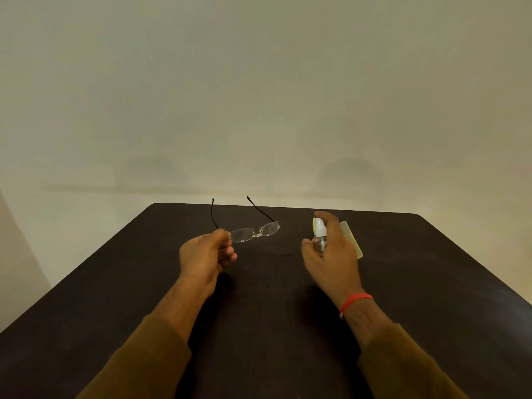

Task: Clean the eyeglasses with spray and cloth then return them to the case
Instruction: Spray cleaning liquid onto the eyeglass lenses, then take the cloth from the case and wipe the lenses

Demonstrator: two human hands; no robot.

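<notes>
Hidden: a pale yellow thing [352, 237] is lying on the table [273, 298] behind the right grip [331, 254], half covered; case or cloth, cannot tell
Left grip [205, 254]: pinching the eyeglasses [254, 233] at their left end, above the table's far middle; temples pointing far
Right grip: curling round the spray bottle [320, 230]; contents hard to make out

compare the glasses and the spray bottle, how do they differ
The glasses lie roughly level, arms unfolded; the bottle stands upright. The left hand pinches the glasses at one end; the right hand wraps the bottle, a finger over its top. Both are held over the table.
</notes>
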